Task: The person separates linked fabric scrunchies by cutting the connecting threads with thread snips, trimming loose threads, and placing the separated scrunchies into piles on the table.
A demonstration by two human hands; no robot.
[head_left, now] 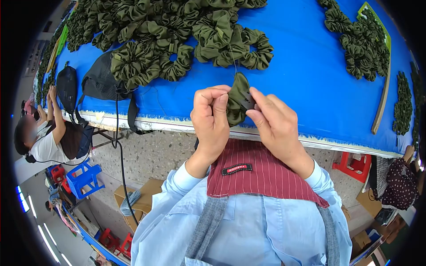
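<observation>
In the head view a green scrunchie (237,103) is held up above the front edge of the blue table (293,95). My left hand (210,116) pinches its left side between thumb and fingers. At the scrunchie's right side, my right hand (276,124) has thumb and forefinger closed on a small dark tool (248,103); its exact kind is hard to tell. A thin thread runs up from the scrunchie to a heap of green scrunchies (155,35) on the table. One scrunchie (257,49) lies at the near right of that heap.
Black mesh bags (103,77) lie left on the table, with a black cable hanging down. More scrunchies (366,44) lie right beside a wooden strip (382,97). A co-worker (49,137) is at the left, another person (399,181) at the right. Stools (84,179) stand below.
</observation>
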